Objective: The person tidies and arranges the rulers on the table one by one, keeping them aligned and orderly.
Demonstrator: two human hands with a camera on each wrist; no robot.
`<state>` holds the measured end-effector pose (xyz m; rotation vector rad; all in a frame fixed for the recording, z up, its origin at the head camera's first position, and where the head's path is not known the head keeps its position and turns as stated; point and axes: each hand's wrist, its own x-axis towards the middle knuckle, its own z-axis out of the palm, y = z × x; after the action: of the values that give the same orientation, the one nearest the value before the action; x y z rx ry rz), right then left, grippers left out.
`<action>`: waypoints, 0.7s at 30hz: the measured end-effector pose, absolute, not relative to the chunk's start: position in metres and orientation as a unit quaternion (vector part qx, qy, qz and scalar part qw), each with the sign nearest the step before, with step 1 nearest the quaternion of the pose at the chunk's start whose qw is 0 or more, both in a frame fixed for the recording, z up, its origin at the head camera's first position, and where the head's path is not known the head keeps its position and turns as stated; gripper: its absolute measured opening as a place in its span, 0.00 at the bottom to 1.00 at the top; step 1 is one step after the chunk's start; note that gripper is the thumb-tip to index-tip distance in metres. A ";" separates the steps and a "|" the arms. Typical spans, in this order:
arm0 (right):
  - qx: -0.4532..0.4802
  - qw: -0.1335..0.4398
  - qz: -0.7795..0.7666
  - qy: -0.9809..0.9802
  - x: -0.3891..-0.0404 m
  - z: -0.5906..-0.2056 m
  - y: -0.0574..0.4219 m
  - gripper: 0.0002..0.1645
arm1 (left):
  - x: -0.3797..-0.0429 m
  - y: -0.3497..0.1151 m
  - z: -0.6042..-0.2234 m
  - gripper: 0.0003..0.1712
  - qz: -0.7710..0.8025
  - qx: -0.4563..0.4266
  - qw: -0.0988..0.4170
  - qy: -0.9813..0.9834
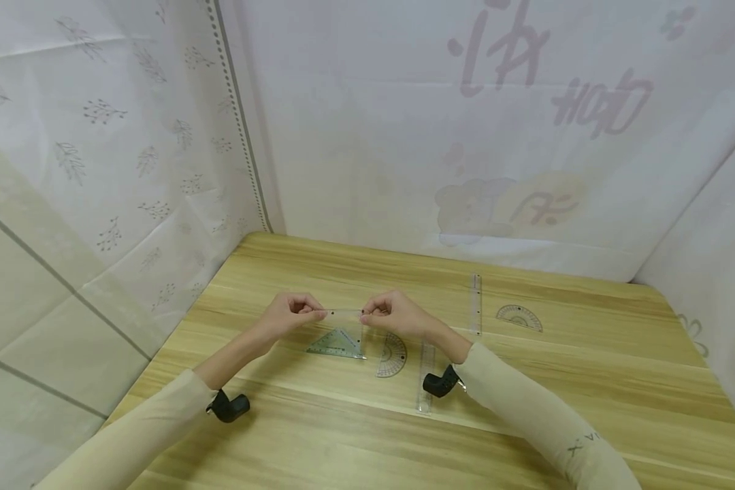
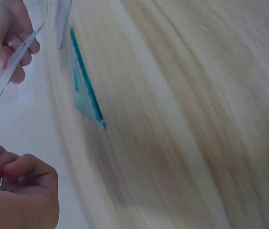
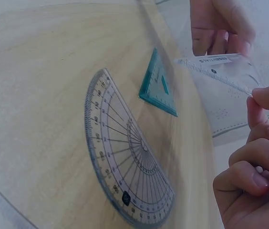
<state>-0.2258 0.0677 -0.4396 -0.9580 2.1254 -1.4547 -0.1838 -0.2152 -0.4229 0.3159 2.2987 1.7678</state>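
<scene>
A clear set square is held up between both hands, its printed scale showing in the right wrist view. My left hand pinches one corner between thumb and finger. At another corner, my right hand pinches with thumb and forefinger, other fingers curled. Below it on the table lies a green-tinted set square, with a triangular cut-out visible from the right wrist. A clear protractor rests flat just right of that. Under the right wrist is a clear ruler, partly hidden.
Farther right on the wooden table lie a second clear ruler and another protractor. Printed cloth hangs around the back and sides. Each wrist wears a black camera.
</scene>
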 end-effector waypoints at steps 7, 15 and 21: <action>-0.353 0.192 -0.512 0.759 -0.224 -0.442 0.062 0.09 | -0.181 -0.228 -0.424 0.08 0.564 0.154 0.143 0.798; -0.355 0.200 -0.513 0.755 -0.223 -0.445 0.057 0.12 | -0.178 -0.236 -0.423 0.07 0.542 0.197 0.206 0.790; -0.355 0.193 -0.521 0.752 -0.221 -0.440 0.054 0.12 | -0.178 -0.237 -0.423 0.09 0.528 0.221 0.225 0.788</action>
<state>-0.2211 0.0537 -0.4402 -0.9971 2.1102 -1.4616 -0.1776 -0.2368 -0.4233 0.6087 2.1749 1.4579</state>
